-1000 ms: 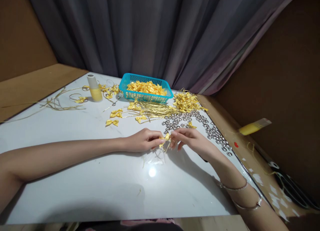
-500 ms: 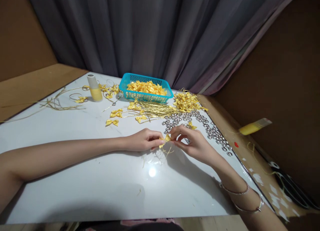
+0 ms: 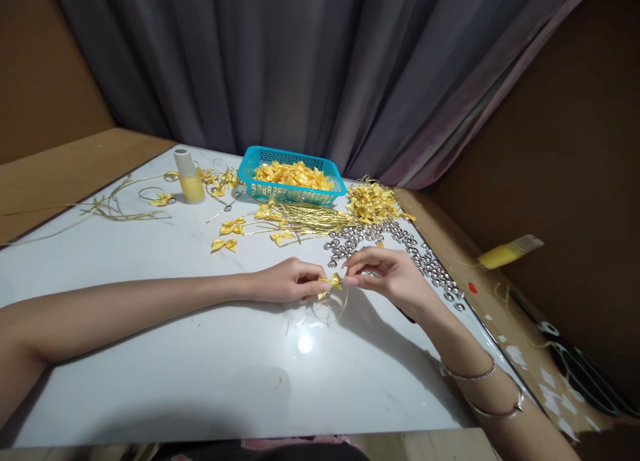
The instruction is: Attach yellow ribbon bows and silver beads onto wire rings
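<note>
The right hand (image 3: 395, 278) has drawn a little to the right and its fingers have lifted and spread since the earlier frame, while the left hand (image 3: 290, 281) has stayed put; 1 yellow bow (image 3: 336, 281) sits between the 2 hands, above the table (image 3: 200, 381); the left thumb and fingers pinch it firmly, whereas the right hand is loosely curled, thumb at the bow's edge, and I cannot tell whether it grips anything; this bow looks partway through, thin cord (image 3: 345, 306) dangling beneath; a bow with a cord loop (image 3: 163, 199) at left seems further along, yet heaped bows (image 3: 293, 174) remain in the basket (image 3: 243, 171); the bows are satiny, the basket perforated blue plastic, the bundled cords (image 3: 315, 218) metallic gold, the silver beads (image 3: 440, 276) rounded and glossy.
</note>
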`<state>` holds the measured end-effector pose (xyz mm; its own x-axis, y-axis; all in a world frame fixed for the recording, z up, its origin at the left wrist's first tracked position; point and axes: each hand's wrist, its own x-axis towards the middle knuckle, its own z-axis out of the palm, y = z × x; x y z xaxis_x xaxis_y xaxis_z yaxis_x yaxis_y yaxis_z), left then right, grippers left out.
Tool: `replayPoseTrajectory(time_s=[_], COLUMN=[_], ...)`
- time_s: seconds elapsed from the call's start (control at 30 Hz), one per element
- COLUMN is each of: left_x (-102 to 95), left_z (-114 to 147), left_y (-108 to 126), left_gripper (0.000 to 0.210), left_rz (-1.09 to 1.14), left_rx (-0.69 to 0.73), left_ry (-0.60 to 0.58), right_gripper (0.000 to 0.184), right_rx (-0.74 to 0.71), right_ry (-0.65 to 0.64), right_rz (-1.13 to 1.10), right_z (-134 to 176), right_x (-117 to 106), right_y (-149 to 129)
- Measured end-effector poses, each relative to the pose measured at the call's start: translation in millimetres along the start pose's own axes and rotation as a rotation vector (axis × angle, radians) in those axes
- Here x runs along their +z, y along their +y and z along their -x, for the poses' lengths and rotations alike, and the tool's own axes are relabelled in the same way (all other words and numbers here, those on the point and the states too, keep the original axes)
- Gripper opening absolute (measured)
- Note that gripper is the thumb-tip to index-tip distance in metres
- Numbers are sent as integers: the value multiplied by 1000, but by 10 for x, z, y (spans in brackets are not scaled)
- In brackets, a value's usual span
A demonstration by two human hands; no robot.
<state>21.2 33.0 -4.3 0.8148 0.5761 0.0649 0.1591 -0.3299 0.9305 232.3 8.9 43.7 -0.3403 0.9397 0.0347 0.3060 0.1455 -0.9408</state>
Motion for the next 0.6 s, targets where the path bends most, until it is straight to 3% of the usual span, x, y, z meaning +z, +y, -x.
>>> replayPoseTrajectory(time_s=[0.2,0.33,0.43,0.6], left_x=[-7,-13,-24,-65], left_z=[-33,-66,-85,-109], left_y=[-26,-67,-90,-122], left_gripper=[39,45,48,51], left_rz=[172,322,394,423], left_rx=[-69,-93,-80,-99], left_ry=[50,112,167,264], right_gripper=[20,17,16,10], right_rx=[226,265,245,180], right_ry=[-234,-233,-201,-221], right_rz=[-413,-625,-672,-557], right_z=[-28,-53,-57,-45], right_x=[-113,-172,-220,-416], right_y=[40,25,1,-1])
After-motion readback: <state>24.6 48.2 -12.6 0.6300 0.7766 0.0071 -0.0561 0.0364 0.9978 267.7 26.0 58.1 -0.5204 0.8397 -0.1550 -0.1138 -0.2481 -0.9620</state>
